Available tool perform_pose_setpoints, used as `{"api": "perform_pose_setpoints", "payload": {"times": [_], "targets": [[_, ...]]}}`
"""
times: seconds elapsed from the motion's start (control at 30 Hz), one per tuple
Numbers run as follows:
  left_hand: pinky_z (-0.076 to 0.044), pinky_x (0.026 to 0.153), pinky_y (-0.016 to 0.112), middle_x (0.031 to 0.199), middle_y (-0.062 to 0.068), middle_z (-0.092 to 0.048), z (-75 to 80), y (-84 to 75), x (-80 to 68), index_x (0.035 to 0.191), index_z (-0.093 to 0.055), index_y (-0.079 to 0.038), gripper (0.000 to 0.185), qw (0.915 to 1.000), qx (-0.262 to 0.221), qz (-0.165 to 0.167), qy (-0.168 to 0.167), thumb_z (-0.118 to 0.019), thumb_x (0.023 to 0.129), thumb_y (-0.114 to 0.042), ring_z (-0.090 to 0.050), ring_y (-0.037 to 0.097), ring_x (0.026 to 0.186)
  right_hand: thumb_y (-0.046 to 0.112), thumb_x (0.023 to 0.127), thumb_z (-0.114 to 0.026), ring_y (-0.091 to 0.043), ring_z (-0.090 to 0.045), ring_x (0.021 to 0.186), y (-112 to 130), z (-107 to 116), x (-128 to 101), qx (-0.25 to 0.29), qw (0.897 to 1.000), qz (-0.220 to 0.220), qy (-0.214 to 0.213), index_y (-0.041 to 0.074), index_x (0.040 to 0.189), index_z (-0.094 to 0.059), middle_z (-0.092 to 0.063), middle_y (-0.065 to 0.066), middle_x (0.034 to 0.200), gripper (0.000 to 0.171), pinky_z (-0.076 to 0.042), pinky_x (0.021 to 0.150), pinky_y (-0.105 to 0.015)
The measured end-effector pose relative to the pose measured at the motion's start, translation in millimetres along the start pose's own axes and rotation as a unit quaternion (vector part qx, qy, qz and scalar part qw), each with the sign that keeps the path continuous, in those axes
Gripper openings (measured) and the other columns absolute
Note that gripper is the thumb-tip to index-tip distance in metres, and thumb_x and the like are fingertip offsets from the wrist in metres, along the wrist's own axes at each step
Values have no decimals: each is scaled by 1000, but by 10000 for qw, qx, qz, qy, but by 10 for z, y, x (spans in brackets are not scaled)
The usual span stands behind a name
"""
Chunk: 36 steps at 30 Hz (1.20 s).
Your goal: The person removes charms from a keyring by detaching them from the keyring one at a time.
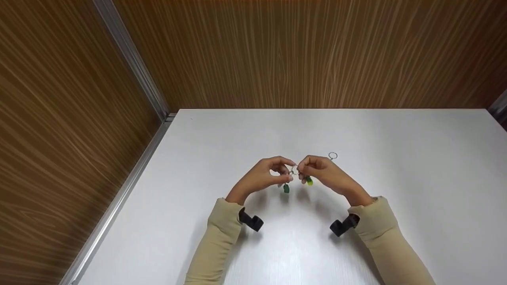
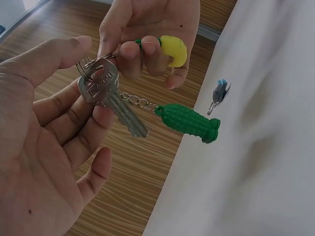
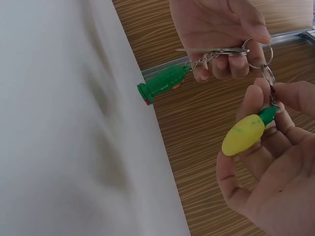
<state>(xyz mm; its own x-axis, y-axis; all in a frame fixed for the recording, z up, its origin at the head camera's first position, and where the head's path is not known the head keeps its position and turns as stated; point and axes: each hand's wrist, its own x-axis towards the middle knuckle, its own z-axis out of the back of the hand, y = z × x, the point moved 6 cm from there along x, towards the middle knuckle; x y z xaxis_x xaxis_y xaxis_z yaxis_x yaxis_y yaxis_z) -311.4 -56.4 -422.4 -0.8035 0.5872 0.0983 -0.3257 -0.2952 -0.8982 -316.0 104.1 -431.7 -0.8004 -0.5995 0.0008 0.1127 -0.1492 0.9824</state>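
Observation:
Both hands meet above the middle of the white table (image 1: 356, 130). My left hand (image 1: 287, 173) pinches a silver key (image 2: 106, 96) by its head, between thumb and fingers. The key's split ring (image 2: 87, 66) carries a short chain with a green ridged charm (image 2: 189, 123) that hangs free over the table (image 1: 286, 189). My right hand (image 1: 303, 171) pinches the small ring (image 3: 268, 74) of a yellow charm (image 3: 243, 135) with a green top, which rests against its fingers. That small ring touches the key's ring (image 3: 256, 51); I cannot tell whether they are linked.
A spare silver ring (image 1: 332, 156) with a small grey and blue piece (image 2: 220, 93) lies on the table just behind my right hand. Wood-grain walls (image 1: 301, 51) close the back and left sides. A black camera (image 1: 251, 221) sits on each wrist.

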Motion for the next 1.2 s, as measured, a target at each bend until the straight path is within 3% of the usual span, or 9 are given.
{"api": "perform_pose_setpoints", "payload": {"times": [0.13,0.3,0.53,0.9,1.07,1.2], "targets": [[-49,86,40,91,8,-68,-6,24,7,122,-62,-8,37,10000,-18,79,47,-70,88,-19,-60,10,85,14,100,-51,-12,-66,83,16,11,-5,-154,9998,-42,-114,0,103,-58,-66,-5,90,17,-50,85,-31],[-49,86,39,94,6,-67,0,23,12,117,-64,-6,33,9999,83,124,31,-70,88,-21,-60,10,87,14,98,-54,-10,-64,79,38,28,5,-272,9992,83,-291,-6,105,-58,-66,-12,90,21,-50,77,-29],[-48,82,39,91,5,-65,-31,6,7,111,-68,-10,25,9997,190,23,162,-69,89,-22,-56,9,84,9,97,-54,-9,-61,75,37,26,-10,-470,9980,40,-420,-5,108,-59,-65,1,85,19,-51,72,-25],[-48,82,38,93,2,-62,-94,-39,18,114,-63,-5,28,9982,-5,-121,580,-64,88,-13,-54,5,85,2,94,-51,-11,-59,69,42,47,-9,-409,9983,87,-410,-5,105,-57,-64,-6,81,15,-50,68,-26],[-47,89,46,92,4,-63,-79,-38,12,108,-64,-4,24,9989,-28,-165,448,-68,88,-16,-56,7,85,6,95,-54,-11,-61,72,66,42,-28,-548,9982,172,-180,-5,113,-61,-66,5,79,23,-51,69,-24],[-43,94,53,92,8,-66,-59,-31,9,104,-65,-6,22,9993,54,-179,311,-69,88,-20,-57,8,87,8,93,-57,-8,-62,74,78,35,-35,-494,9984,196,-171,-7,110,-63,-67,8,79,23,-52,72,-25]]}}
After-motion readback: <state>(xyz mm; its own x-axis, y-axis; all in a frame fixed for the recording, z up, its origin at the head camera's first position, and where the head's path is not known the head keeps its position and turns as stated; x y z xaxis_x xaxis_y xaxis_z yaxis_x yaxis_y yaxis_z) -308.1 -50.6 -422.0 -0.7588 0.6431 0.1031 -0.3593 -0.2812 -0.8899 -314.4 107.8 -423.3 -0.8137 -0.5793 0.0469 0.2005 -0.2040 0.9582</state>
